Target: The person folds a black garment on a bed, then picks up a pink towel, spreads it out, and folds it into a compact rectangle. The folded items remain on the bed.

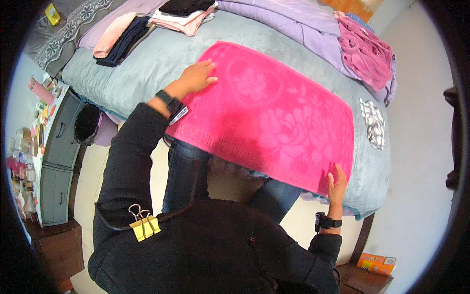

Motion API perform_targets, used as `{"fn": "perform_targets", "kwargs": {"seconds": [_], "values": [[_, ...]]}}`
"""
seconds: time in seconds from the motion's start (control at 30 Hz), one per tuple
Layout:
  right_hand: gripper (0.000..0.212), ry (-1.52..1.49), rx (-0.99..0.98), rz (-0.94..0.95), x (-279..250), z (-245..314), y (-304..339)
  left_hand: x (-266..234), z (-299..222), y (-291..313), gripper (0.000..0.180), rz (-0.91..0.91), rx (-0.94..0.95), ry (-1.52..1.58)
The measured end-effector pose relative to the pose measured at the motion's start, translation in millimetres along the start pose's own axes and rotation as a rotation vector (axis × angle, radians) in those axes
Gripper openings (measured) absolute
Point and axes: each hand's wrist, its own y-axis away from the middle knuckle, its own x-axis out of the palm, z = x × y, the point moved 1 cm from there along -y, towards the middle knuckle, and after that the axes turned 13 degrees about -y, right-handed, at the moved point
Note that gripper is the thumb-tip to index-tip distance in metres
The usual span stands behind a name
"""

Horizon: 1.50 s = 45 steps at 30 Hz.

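A bright pink towel (pixel 235 122) with a raised flower pattern lies spread over the bed's near edge, its front part reaching out above my knees. My left hand (pixel 197 77) rests on the towel's left side toward the far corner, fingers stretched out and thumb apart. At the near right corner, my right hand (pixel 337 185) touches the towel with its fingers extended upward. Neither hand is closed around the cloth. Both wrists wear black bands.
Grey-blue bedding (pixel 274 39) covers the bed. Folded clothes (pixel 125 39) lie at the far left, a crumpled pink cloth (pixel 364 51) at the far right, and a checked cloth (pixel 373 122) nearby. A cluttered dresser (pixel 61 142) and dark bin (pixel 87 125) stand left.
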Motion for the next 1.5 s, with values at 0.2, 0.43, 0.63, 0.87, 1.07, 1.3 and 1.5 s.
{"fn": "perform_targets", "kwargs": {"seconds": [0.2, 0.43, 0.63, 0.87, 1.07, 1.3, 1.5], "values": [[0.061, 0.256, 0.054, 0.057, 50, 9, -25, 58, 17, -102, 0.084, 0.272, -0.038, -0.091], [0.063, 0.217, 0.026, 0.002, 54, 1, -20, 95, 14, -158, 0.093, 0.549, -0.228, -0.023], [0.064, 0.226, 0.047, -0.005, 55, 5, -24, 103, 36, -189, 0.097, 0.552, -0.167, 0.012], [0.067, 0.169, 0.063, 0.162, 40, 3, -33, 36, -16, -222, 0.098, 0.938, -0.18, 0.264], [0.065, -0.006, -0.214, 0.254, 32, 35, -160, 4, -148, -209, 0.089, 0.606, 0.469, 0.093], [0.076, 0.308, -0.231, 0.575, 130, 89, -286, 36, -213, -223, 0.089, 0.556, 0.387, -0.053], [0.086, 0.27, 0.137, 0.521, 112, 2, -318, 96, -81, -231, 0.096, 0.546, 0.111, 0.094]]}}
